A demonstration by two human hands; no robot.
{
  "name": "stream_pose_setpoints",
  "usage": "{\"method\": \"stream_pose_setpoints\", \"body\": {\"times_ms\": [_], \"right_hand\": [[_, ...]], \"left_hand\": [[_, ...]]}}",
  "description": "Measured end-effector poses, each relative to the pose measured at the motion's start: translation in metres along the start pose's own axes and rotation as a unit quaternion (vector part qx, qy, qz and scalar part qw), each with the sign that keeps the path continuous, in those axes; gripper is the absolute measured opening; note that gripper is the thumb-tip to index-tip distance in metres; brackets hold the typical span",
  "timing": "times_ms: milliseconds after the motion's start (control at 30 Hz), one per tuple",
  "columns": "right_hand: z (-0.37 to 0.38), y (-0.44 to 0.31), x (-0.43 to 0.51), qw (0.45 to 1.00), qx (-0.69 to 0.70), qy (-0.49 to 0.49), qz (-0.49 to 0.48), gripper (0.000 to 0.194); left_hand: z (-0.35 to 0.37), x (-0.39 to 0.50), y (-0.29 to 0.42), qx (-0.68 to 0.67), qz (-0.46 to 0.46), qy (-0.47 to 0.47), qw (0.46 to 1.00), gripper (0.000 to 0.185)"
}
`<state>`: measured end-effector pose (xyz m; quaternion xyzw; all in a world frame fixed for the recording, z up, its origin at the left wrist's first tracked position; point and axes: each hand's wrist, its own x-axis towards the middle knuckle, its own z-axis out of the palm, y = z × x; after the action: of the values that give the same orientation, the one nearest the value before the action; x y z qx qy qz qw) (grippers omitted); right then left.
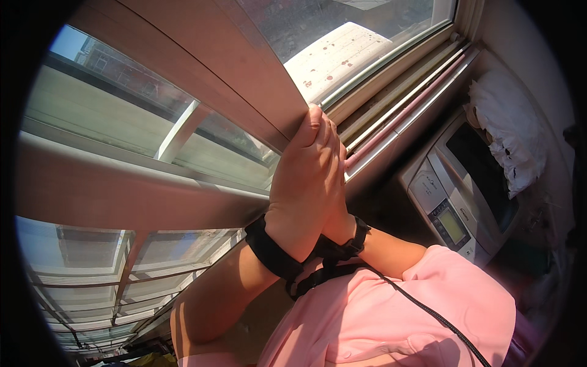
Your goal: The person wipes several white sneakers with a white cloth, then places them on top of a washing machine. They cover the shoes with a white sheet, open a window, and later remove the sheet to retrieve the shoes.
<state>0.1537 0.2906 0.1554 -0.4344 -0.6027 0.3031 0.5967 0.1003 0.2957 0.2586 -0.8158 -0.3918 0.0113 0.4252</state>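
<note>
My left hand (298, 192) and my right hand (338, 222) are pressed against each other in front of a sliding window. The back of the left hand faces the camera, with its thumb uppermost and its fingers close together. Most of the right hand is hidden behind it, fingers included. No object shows between them. Each wrist wears a black band, the left wristband (270, 247) being the wider in view. Beyond the fingertips are the window sash frame (247, 78) and the window track (403, 91); whether the hands touch either cannot be told.
A silver top-loading washing machine (440, 192) with a control panel (451, 225) stands at the right. A crumpled white plastic bag (513, 133) lies on its lid. Outside the glass is a white rust-spotted surface (339, 55). A black cord (431, 312) crosses my pink shirt (390, 316).
</note>
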Motion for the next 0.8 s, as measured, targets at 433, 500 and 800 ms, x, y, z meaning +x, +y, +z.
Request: {"method": "stream_pose_setpoints", "body": {"times_ms": [433, 500, 800], "right_hand": [[0.04, -0.017, -0.052, 0.999, -0.041, -0.036, 0.004, 0.062], [0.04, -0.021, -0.061, 0.999, 0.011, -0.046, -0.019, 0.061], [0.016, -0.008, -0.049, 0.985, 0.033, -0.159, -0.051, 0.067]], "left_hand": [[-0.01, -0.068, -0.004, 0.018, 0.013, -0.149, 0.989, 0.032], [-0.011, -0.08, 0.006, 0.044, -0.028, -0.164, 0.985, 0.03], [-0.027, -0.076, -0.012, -0.048, -0.046, -0.147, 0.987, 0.054]]}}
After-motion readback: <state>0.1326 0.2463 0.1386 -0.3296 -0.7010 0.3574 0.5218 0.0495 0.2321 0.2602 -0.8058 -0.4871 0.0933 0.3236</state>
